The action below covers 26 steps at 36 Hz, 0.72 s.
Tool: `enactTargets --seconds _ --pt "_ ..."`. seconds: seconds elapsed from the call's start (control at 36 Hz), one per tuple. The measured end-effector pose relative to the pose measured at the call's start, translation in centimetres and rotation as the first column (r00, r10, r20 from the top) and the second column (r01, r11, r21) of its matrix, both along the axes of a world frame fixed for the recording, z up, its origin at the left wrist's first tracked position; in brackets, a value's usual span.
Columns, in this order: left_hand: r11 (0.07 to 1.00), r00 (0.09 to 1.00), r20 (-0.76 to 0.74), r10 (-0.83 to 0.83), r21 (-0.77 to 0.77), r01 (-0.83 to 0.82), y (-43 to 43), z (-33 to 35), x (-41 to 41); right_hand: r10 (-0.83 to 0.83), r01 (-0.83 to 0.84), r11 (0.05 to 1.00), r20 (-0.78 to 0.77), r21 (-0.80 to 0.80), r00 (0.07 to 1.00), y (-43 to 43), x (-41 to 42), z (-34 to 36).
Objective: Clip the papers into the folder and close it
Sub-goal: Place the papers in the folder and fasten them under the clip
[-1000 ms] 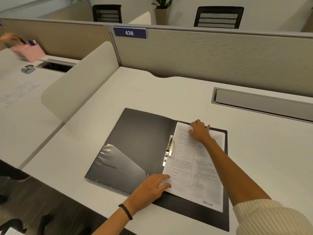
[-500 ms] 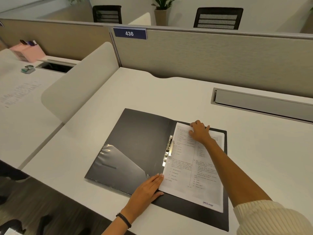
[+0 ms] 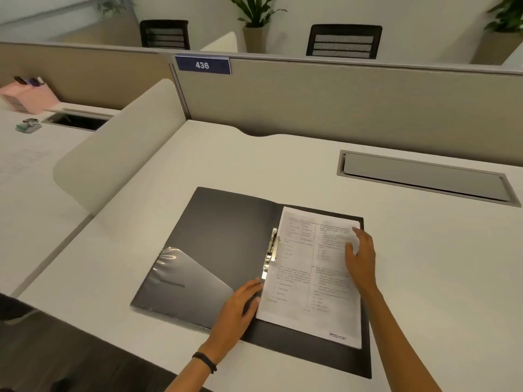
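The folder (image 3: 226, 236) lay open on the desk (image 3: 254, 159), papers (image 3: 305, 278) on its right half against the clip (image 3: 272, 248); left hand (image 3: 240, 306) flat at their lower corner, right hand (image 3: 362, 258) loose-fingered on their outer edge, neither gripping; squaring, I judged; next, the clip wanted pressing down.

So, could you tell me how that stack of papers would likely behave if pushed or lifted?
The papers look thin, with several sheet edges showing, so they would probably flop if lifted by one edge. They lie flat on the smooth-looking folder, so a push would likely slide or fan them apart.
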<state>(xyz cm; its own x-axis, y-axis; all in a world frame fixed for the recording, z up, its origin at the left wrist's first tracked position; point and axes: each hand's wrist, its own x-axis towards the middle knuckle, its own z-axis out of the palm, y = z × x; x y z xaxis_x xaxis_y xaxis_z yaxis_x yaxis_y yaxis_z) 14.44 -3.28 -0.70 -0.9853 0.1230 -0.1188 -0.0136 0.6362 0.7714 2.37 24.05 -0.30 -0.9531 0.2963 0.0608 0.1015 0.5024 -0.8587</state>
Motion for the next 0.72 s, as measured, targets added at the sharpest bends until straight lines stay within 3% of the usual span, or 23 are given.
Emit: enactTargets --seconds 0.11,0.25,0.72 --pt "0.991 0.995 -0.025 0.099 0.094 -0.097 0.7 0.7 -0.4 -0.011 0.013 0.999 0.050 -0.039 0.999 0.6 2.8 -0.7" --pt "0.983 0.991 0.049 0.128 0.126 -0.133 1.4 1.1 -0.9 -0.027 0.031 0.998 0.070 -0.048 0.997 0.8 4.3 -0.9" --pt "0.963 0.965 0.121 0.234 0.108 -0.247 1.3 1.1 -1.5 -0.051 0.066 0.989 0.108 -0.136 0.993 -0.8 5.1 -0.1"
